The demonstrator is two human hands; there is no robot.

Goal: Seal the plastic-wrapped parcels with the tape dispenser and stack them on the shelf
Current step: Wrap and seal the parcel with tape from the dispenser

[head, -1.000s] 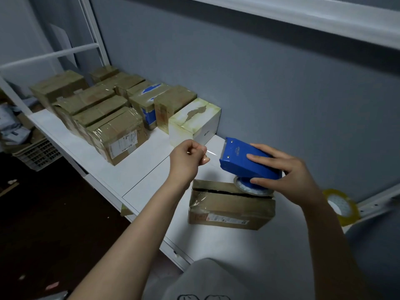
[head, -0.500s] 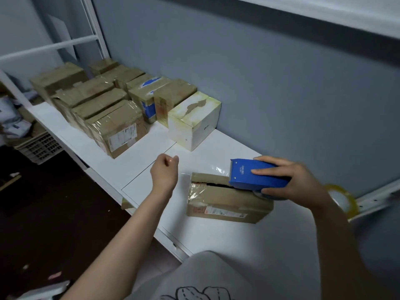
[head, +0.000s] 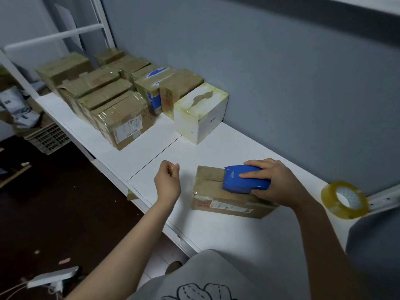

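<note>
A flat brown parcel [head: 225, 198] wrapped in clear plastic lies on the white shelf [head: 164, 154]. On its top rests the blue tape dispenser [head: 236, 184], which my right hand [head: 277, 182] grips from above and behind. The dispenser's toothed front edge points left, along the parcel's top seam. My left hand [head: 167, 181] hovers just left of the parcel with thumb pinched against forefinger, holding the end of the clear tape, which barely shows against the shelf.
Several taped brown parcels [head: 108, 100] and a white box [head: 201, 113] stand in rows at the shelf's far left. A spare roll of yellowish tape [head: 344, 199] sits at the right. A plastic basket [head: 47, 137] and dark floor lie below left.
My right hand lowered the dispenser flat onto the parcel's top. My left hand pulled the tape end down and to the left, away from the dispenser.
</note>
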